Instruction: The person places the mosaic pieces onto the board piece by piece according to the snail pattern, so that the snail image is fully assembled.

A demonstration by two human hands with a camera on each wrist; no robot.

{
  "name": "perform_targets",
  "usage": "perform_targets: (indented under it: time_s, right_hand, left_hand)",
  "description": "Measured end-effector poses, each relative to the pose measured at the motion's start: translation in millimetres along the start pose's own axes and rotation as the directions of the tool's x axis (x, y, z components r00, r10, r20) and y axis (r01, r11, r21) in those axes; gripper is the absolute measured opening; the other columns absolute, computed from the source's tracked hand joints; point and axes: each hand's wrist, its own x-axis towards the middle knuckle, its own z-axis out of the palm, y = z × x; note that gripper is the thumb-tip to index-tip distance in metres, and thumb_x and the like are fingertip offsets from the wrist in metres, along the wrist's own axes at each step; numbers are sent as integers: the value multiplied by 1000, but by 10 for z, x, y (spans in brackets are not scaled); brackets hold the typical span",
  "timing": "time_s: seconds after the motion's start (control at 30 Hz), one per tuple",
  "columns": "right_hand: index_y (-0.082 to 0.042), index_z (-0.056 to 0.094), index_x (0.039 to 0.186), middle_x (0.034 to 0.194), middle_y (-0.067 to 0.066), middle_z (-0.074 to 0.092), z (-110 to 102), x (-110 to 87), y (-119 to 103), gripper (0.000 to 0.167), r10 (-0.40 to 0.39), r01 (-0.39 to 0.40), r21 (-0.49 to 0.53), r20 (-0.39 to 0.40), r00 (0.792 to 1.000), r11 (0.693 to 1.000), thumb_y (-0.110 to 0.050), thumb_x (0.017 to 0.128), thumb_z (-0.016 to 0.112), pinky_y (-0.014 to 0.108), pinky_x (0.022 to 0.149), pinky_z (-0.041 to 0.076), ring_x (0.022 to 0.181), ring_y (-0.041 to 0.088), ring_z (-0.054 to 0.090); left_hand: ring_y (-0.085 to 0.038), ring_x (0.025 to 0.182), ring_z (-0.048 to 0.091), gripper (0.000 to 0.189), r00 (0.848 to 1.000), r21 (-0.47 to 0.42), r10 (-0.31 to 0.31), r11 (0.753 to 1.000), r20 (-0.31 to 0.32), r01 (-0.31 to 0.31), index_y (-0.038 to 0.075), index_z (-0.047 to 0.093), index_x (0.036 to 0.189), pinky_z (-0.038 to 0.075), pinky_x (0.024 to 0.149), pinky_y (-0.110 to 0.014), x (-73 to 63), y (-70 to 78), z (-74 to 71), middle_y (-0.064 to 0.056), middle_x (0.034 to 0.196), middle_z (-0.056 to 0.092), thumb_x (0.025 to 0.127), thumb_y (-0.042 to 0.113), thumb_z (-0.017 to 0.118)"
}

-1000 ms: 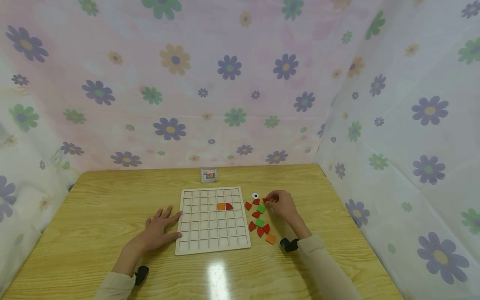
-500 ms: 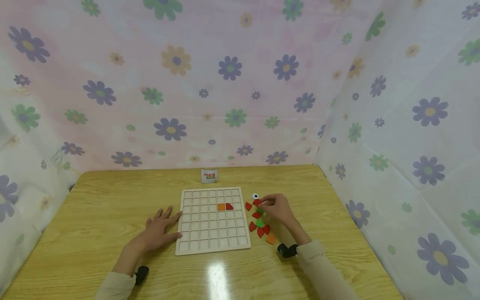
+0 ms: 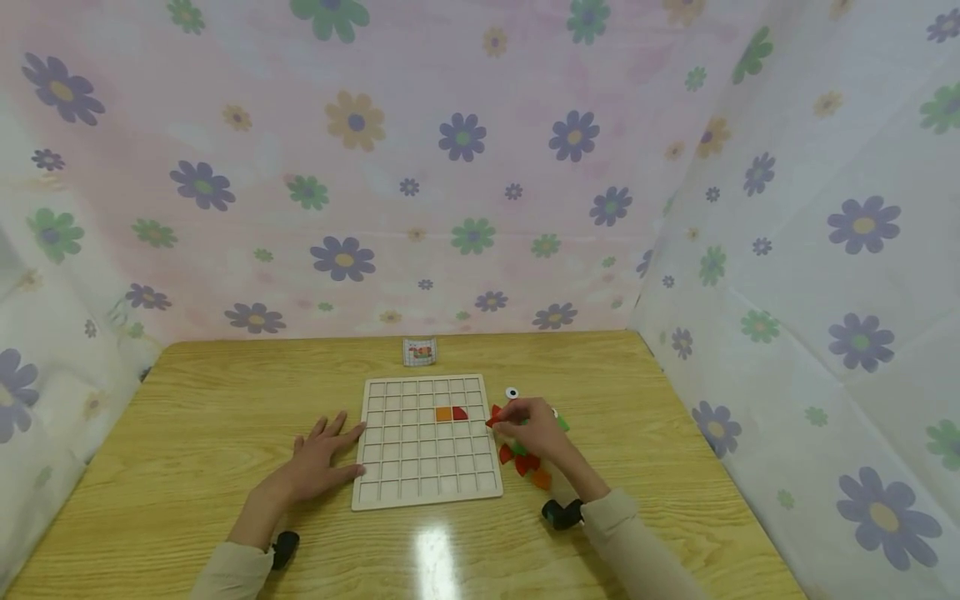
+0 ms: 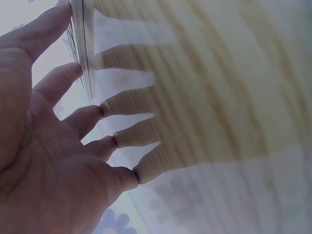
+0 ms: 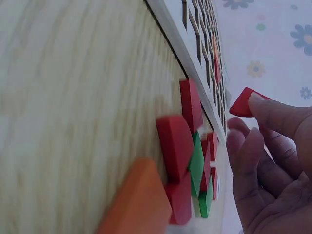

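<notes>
A pale wooden grid board [image 3: 405, 450] lies on the table. It bears an orange square [image 3: 444, 414] and, touching its right side, a red quarter-circle [image 3: 460, 413]. My left hand [image 3: 317, 465] is spread flat, thumb and a fingertip against the board's left edge. Between thumb and finger, my right hand [image 3: 534, 429] pinches another red quarter-circle piece [image 5: 243, 103], held above the table by the board's right edge. Under and around that hand lie loose red pieces [image 5: 175, 144], green pieces [image 5: 196, 163] and an orange piece [image 5: 141, 200]; the hand hides some in the head view.
A round white piece with a black dot [image 3: 512, 392] lies beyond the loose pieces. Behind the board is a small card [image 3: 419, 352] with a coloured picture on a grid. Flowered cloth [image 3: 405, 275] hangs around the wood-grain table [image 3: 225, 400].
My right hand, pinching the red quarter-circle, has moved left across the loose pieces to the board's right edge. The left hand has stayed in place.
</notes>
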Motion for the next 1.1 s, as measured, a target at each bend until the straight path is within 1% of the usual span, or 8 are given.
perform_targets:
  time_s: [0.1, 0.17, 0.33, 0.4, 0.5, 0.7, 0.93, 1.1]
  right_hand:
    - [-5, 75, 94, 92, 6, 73, 63, 0, -16, 5, 0, 0, -5, -12, 1000, 1000, -10, 92, 75, 25, 68, 52, 76, 14, 62]
    - [-3, 75, 97, 94, 7, 74, 101, 0, -35, 7, 11, -11, 9, -22, 1000, 1000, -9, 93, 75, 25, 69, 54, 78, 13, 63]
    - [1, 74, 109, 93, 7, 74, 186, 7, -87, 19, 23, -22, 8, -45, 999, 1000, -9, 92, 75, 24, 66, 54, 78, 12, 66]
    - [1, 75, 111, 91, 6, 74, 220, 13, -105, 21, 18, -18, -8, -49, 999, 1000, -9, 92, 75, 23, 62, 53, 76, 11, 65]
    - [-2, 77, 106, 88, 5, 75, 270, 26, -134, 17, 19, -21, -38, -56, 998, 999, -10, 91, 76, 22, 59, 52, 72, 10, 64]
    - [-5, 78, 97, 81, 4, 76, 340, 54, -167, 9, 15, -17, -67, -28, 999, 998, -12, 91, 76, 23, 55, 50, 69, 11, 66]
    - [-5, 77, 93, 80, 3, 75, 377, 74, -196, 7, 25, -27, -52, -30, 999, 998, -12, 92, 76, 24, 58, 50, 69, 10, 66]
    - [-6, 77, 93, 82, 2, 75, 398, 85, -195, 7, 27, -28, -45, -40, 999, 999, -13, 92, 76, 24, 62, 52, 71, 9, 66]
  left_hand:
    - [-67, 143, 13, 73, 1000, 7, 0, 1000, 0, 0, 3, 46, 152, 12, 101, -87, 6, -6, 3, -37, 160, 22, 94, 37, 74]
    - [-67, 143, 13, 73, 1000, 12, -1, 1000, 3, 1, 4, 45, 153, 12, 102, -87, 9, -8, 7, -37, 160, 22, 94, 37, 73]
    - [-66, 144, 13, 74, 1000, 23, -5, 1000, 7, 5, 4, 45, 153, 12, 102, -87, 16, -18, 15, -36, 160, 22, 94, 38, 73]
    - [-66, 144, 13, 74, 1000, 25, -5, 1000, 7, 4, 4, 45, 153, 12, 102, -87, 16, -24, 17, -37, 160, 22, 94, 38, 73]
    - [-66, 144, 12, 74, 1000, 22, -8, 1000, 8, 8, 4, 44, 153, 11, 102, -87, 14, -32, 22, -36, 160, 22, 94, 38, 72]
    - [-66, 144, 12, 73, 1000, 25, -4, 1000, 5, 4, 4, 45, 153, 12, 102, -87, 14, -39, 24, -36, 160, 22, 94, 37, 72]
    - [-66, 144, 13, 74, 1000, 28, -1, 1000, 4, 1, 4, 45, 153, 13, 101, -87, 15, -31, 22, -36, 160, 22, 94, 39, 72]
    - [-66, 145, 11, 74, 1000, 8, -7, 1000, 7, 7, 5, 44, 154, 10, 102, -87, 5, -34, 31, -36, 161, 21, 95, 38, 72]
